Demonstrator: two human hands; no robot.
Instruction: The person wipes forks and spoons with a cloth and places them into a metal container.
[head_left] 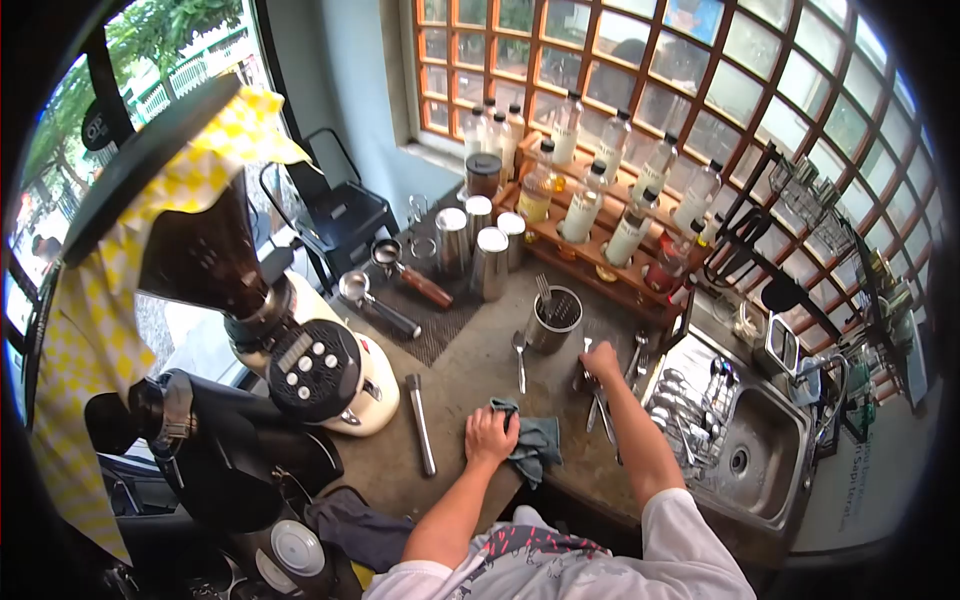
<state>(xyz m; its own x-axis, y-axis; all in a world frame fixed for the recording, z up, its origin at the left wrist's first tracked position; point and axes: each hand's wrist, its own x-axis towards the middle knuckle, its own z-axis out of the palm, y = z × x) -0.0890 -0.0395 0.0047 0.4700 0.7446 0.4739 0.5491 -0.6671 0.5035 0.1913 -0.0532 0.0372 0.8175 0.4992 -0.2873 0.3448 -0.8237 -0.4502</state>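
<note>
Our pale printed shirt point(560, 572), our left hand point(490, 437) on a grey-green cloth point(539, 450), its grip we cannot tell, our right hand point(601, 363), fingers closed on a metal utensil point(586, 344) above the counter point(465, 365), white panel point(835, 515) partly reading "Sapi", bottles point(627, 237) whose labels we cannot read.

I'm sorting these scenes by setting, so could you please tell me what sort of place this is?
Most likely a café, judging by the coffee grinder, the portafilters and the labelled bottles.
</note>
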